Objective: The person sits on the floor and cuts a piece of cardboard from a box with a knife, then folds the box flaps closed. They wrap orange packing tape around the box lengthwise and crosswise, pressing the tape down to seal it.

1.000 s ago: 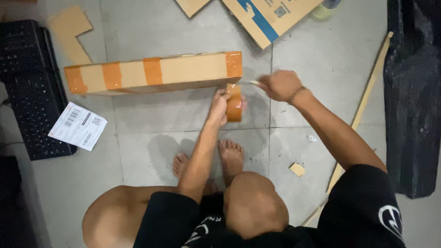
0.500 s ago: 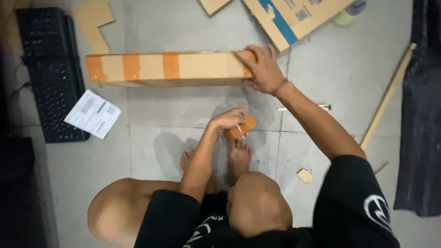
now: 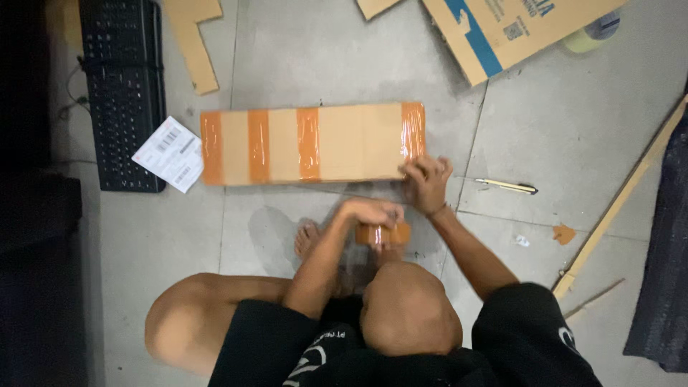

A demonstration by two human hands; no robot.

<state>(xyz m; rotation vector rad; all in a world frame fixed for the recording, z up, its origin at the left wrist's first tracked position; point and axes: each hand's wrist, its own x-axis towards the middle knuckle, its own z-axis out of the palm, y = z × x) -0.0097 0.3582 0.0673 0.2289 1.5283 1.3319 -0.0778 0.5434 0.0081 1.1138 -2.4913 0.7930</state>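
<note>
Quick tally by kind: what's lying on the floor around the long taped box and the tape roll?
Long taped box: 1
Tape roll, in left hand: 1
Keyboard: 1
Paper label: 1
Pen: 1
Wooden stick: 1
Total: 6

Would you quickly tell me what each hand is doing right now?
Left hand: closed around the orange tape roll.
Right hand: holding nothing, fingers pressed on the taped end of the long cardboard box.

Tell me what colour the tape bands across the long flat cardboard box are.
Orange tape bands on the long flat brown cardboard box, clearest in the head view.
</note>
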